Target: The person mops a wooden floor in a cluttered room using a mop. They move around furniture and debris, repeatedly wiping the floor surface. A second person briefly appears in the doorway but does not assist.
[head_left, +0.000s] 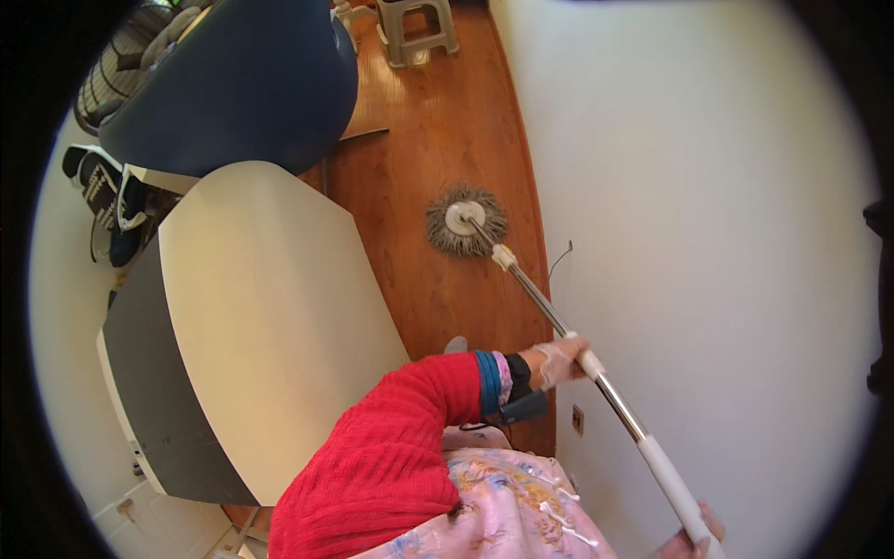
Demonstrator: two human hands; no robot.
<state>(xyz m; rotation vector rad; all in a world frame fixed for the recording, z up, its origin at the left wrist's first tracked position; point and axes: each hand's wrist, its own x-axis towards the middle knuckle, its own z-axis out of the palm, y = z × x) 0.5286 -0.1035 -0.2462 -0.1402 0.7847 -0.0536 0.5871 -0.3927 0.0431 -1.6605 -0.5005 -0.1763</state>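
A spin mop [535,294] with a metal and white handle runs from the lower right up to its round grey string head [435,224], which lies on the wooden floor. My left hand [559,361], in what looks like a thin clear glove, is closed round the middle of the handle at a white grip. Lower down, near the bottom edge of the picture, my right hand [697,538] is closed round the white upper end. Part of this hand is cut off or hidden behind the handle. A red sleeve covers my left arm.
A white wall [689,186] borders the wooden floor [466,121] on the right, with a socket and a short loose wire low on it. To the left stand a cream-topped table [270,307] and a dark blue rounded surface [242,84]. A plastic stool [416,33] is at the far end.
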